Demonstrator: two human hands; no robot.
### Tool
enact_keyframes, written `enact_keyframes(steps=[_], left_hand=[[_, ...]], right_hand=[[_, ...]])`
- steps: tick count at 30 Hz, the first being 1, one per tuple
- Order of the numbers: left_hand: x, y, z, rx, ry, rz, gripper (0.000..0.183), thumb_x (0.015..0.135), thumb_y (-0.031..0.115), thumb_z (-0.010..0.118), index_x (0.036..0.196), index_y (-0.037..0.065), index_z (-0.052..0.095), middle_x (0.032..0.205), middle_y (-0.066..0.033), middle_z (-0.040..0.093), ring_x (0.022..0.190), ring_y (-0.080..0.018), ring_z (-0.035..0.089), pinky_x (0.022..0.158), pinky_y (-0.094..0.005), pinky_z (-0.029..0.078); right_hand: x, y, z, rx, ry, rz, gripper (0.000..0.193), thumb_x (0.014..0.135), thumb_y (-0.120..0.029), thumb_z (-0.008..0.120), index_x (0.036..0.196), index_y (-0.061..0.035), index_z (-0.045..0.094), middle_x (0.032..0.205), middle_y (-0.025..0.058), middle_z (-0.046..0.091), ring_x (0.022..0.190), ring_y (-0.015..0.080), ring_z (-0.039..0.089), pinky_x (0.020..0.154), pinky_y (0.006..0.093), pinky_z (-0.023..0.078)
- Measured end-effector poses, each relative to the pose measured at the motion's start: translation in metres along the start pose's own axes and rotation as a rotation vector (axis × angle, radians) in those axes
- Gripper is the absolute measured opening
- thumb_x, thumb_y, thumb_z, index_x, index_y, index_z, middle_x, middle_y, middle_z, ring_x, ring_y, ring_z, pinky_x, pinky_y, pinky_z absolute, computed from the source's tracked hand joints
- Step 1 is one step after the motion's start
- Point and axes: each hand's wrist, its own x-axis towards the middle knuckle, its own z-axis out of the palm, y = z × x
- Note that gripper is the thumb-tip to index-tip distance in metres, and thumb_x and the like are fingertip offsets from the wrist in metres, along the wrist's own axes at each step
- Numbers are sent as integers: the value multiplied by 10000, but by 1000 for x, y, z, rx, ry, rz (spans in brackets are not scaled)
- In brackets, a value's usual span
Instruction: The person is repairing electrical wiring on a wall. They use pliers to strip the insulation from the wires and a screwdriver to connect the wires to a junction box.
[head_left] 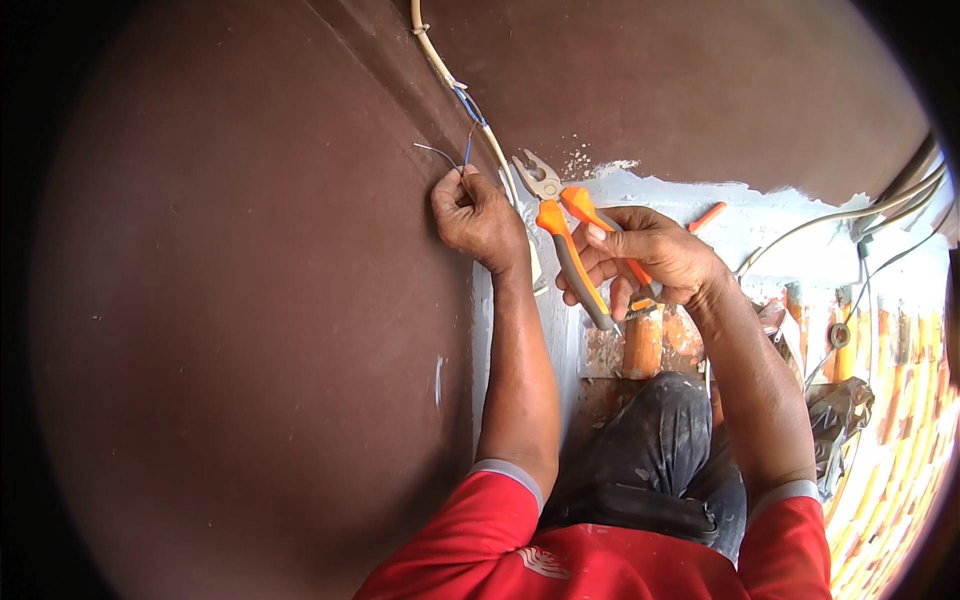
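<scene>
Head view: I see my left hand [478,215] pinching one thin grey wire end [436,152] against the brown wall [250,300], beside one cream cable [440,70]. My right hand [650,262] grips one pair of orange-and-grey-handled steel pliers [565,235], jaws slightly parted.

Pliers [565,230] sit right of the cable [470,110] on the wall [250,300].

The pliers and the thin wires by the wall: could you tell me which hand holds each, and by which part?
The right hand grips the pliers by their orange-grey handles, jaws open and free. The left hand pinches the thin wires near their loose ends.
</scene>
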Motion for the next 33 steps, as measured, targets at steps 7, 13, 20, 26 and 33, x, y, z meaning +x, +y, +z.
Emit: enact_keyframes(steps=[7,13,20,26,33], left_hand=[[-4,-3,6,16,2,-26,131,1059,17,659,1062,-114,647,911,-141,719,724,-154,682,615,-284,577],[-3,-7,10,12,13,18,131,1072,26,639,1074,-104,655,908,-132,714,714,-145,674,606,-273,576],[1,-5,10,-42,-48,-53,164,1090,58,618,1122,-96,667,914,-136,716,713,-157,682,628,-287,589],[3,-8,13,-62,-48,-78,210,1090,97,619,1134,-100,679,970,-156,723,746,-170,701,650,-289,617],[0,-15,13,-41,-62,-73,204,1100,105,611,1131,-88,670,971,-145,714,762,-165,690,660,-290,605]], right_hand=[[-26,6,-19,27,45,-6,558,1089,-335,662,1391,101,491,1086,294,766,964,381,813,582,399,695],[-29,5,-20,35,71,-10,576,1083,-319,673,1408,107,461,1081,303,763,948,390,815,567,411,699],[-14,-30,-6,-560,283,67,695,1018,-441,764,1390,114,572,1067,198,766,973,257,802,609,343,687],[27,-70,-10,-605,152,72,672,1034,-416,738,1386,128,559,1062,240,780,927,268,805,636,372,691],[63,-101,-17,-647,33,134,570,1046,-394,722,1294,113,640,993,232,796,853,274,817,637,393,690]])
